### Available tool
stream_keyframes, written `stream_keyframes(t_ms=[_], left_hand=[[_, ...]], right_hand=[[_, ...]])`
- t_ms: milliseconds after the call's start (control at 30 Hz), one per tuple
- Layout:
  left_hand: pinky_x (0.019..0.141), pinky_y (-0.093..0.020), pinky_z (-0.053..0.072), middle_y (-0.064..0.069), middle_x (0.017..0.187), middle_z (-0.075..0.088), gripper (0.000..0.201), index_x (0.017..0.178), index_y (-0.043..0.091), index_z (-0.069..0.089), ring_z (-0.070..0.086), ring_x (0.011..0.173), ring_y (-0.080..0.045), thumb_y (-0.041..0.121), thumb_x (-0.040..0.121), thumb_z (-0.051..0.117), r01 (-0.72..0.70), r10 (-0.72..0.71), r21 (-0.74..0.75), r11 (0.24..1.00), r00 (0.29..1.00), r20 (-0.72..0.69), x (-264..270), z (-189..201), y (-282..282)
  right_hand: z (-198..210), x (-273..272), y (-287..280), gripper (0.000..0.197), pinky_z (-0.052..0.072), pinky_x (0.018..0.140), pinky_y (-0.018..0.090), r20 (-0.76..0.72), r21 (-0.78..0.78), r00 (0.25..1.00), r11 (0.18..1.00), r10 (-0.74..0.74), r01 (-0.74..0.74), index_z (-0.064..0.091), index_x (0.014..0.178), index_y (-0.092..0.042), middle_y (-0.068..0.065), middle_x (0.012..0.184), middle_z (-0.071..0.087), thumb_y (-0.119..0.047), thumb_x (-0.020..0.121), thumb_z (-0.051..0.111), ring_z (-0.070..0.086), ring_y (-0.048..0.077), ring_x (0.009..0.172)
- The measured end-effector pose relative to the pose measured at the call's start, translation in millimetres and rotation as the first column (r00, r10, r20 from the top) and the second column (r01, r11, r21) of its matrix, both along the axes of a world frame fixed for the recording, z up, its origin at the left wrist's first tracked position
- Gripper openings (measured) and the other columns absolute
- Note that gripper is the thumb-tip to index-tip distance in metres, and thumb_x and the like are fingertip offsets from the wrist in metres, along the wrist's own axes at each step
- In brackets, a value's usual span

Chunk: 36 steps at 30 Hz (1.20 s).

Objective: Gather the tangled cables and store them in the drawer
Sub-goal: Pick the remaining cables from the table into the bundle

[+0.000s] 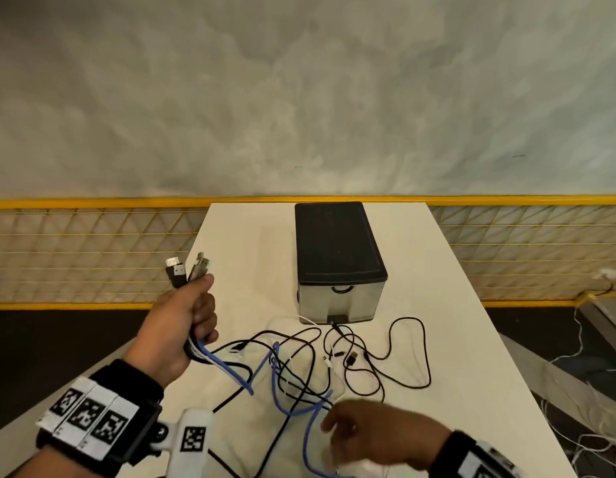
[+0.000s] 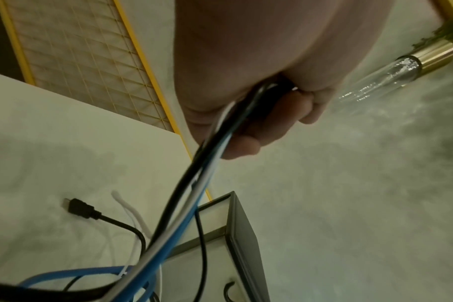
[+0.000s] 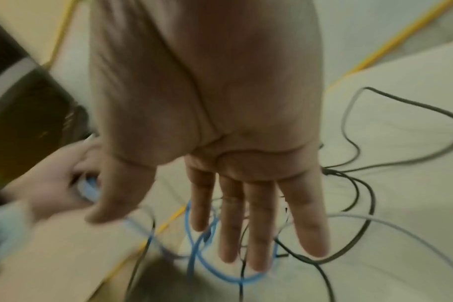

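Note:
A tangle of black, white and blue cables (image 1: pixel 299 367) lies on the white table (image 1: pixel 454 339) in front of a small drawer unit (image 1: pixel 339 263) with a black top and a shut drawer. My left hand (image 1: pixel 186 322) is raised at the table's left edge and grips a bundle of cable ends (image 2: pixel 207 163); several plugs (image 1: pixel 187 269) stick up above the fist. My right hand (image 1: pixel 372 432) hovers low over the near part of the tangle, fingers (image 3: pixel 256 224) straight and spread above a blue cable (image 3: pixel 197 255). It holds nothing.
A yellow-framed mesh fence (image 1: pixel 92 253) runs behind the table, with grey floor beyond. Loose white cords (image 1: pixel 582 426) lie on the floor to the right of the table. A black plug (image 2: pixel 78 208) rests on the table near the drawer unit.

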<state>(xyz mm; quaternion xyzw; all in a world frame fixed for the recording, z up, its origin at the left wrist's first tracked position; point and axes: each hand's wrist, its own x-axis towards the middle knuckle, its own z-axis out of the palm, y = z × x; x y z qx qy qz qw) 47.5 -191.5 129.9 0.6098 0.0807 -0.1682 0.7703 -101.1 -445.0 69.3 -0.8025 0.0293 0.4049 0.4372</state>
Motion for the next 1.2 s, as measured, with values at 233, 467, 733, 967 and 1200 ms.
stream_keyframes(t_ms=[233, 467, 733, 967, 1200], left_hand=[[0.047, -0.029, 0.033, -0.001, 0.051, 0.031, 0.047, 0.056, 0.018, 0.038, 0.035, 0.040, -0.017, 0.037, 0.096, 0.053, -0.049, 0.049, 0.010, 0.999, 0.999, -0.018, -2, -1, 15], [0.047, -0.030, 0.032, -0.002, 0.052, 0.031, 0.045, 0.056, 0.017, 0.039, 0.033, 0.039, -0.017, 0.033, 0.095, 0.054, -0.026, 0.025, 0.057, 0.998, 1.000, 0.003, 0, -6, 16], [0.043, -0.028, 0.036, -0.005, 0.053, 0.032, 0.044, 0.056, 0.015, 0.041, 0.034, 0.041, -0.019, 0.032, 0.094, 0.056, 0.038, -0.035, 0.095, 0.995, 0.999, -0.034, -3, -19, 3], [0.042, -0.024, 0.025, -0.004, 0.057, 0.043, 0.026, 0.082, 0.009, 0.056, 0.026, 0.039, -0.012, 0.032, 0.095, 0.056, 0.257, -0.257, 0.115, 0.960, 0.966, -0.016, -9, -12, -33], [0.039, -0.016, 0.027, 0.010, 0.053, 0.044, 0.008, 0.095, 0.009, 0.065, 0.033, 0.041, -0.005, 0.013, 0.089, 0.067, 0.347, -0.370, 0.163, 0.923, 0.918, 0.140, -20, -1, -89]], right_hand=[[-53, 77, -55, 0.019, 0.048, 0.060, 0.036, 0.457, -0.100, 0.668, 0.713, -0.587, 0.694, 0.067, 0.070, -0.010, 0.006, 0.068, 0.070, -0.017, 0.086, 0.058, 0.060, 0.020, 0.062], [-103, 99, -47, 0.029, 0.050, 0.085, 0.030, 0.307, -0.561, 0.927, 0.747, -0.214, 0.358, 0.062, 0.104, -0.017, 0.007, 0.116, 0.067, -0.030, 0.079, 0.065, 0.063, 0.025, 0.108], [-131, 96, -41, 0.019, 0.046, 0.089, 0.028, 0.311, -0.578, 0.944, 0.766, -0.113, 0.282, 0.055, 0.100, -0.019, 0.007, 0.122, 0.062, -0.031, 0.085, 0.059, 0.059, 0.024, 0.114], [-94, 89, -47, 0.026, 0.044, 0.070, 0.023, 0.442, -0.330, 0.851, 0.830, -0.285, 0.449, 0.048, 0.067, -0.028, -0.009, 0.077, 0.057, -0.021, 0.075, 0.071, 0.053, 0.011, 0.074], [47, 83, -35, 0.021, 0.056, 0.064, 0.030, 0.589, 0.274, 0.634, 0.862, -0.500, 0.426, 0.071, 0.079, -0.020, 0.003, 0.073, 0.071, 0.001, 0.076, 0.073, 0.068, 0.015, 0.068]])
